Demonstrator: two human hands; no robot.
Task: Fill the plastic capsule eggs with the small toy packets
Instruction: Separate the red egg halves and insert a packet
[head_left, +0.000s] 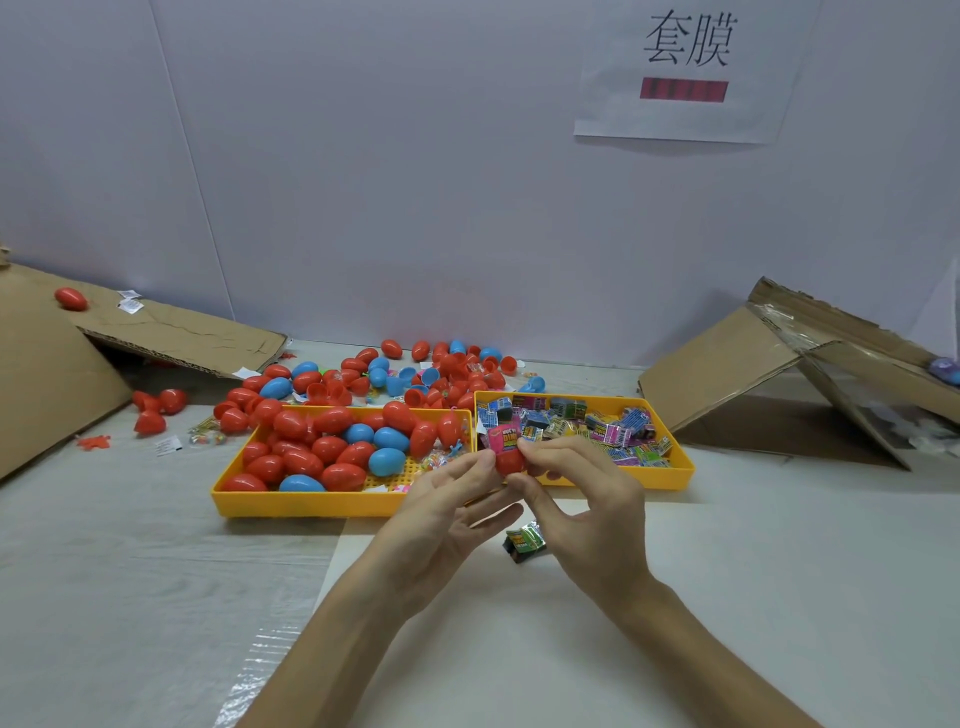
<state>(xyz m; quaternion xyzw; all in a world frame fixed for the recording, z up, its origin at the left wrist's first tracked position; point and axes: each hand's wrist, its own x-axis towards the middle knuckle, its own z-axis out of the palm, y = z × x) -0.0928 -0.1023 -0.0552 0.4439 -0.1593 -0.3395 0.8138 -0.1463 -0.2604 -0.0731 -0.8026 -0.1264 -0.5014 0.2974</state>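
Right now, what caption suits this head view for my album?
Left hand and right hand tuck a pink packet into a red egg half near yellow trays.

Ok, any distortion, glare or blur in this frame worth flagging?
Head view: wide-angle distortion slants the wall seam at left; lighting soft and even, faint shadow under the right hand; slight glare on the clear film; print on the pink packet above the red egg half is soft.

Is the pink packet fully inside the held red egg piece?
Partly out: the pink packet sticks up above the red egg piece, pinched between the left hand and the right hand.
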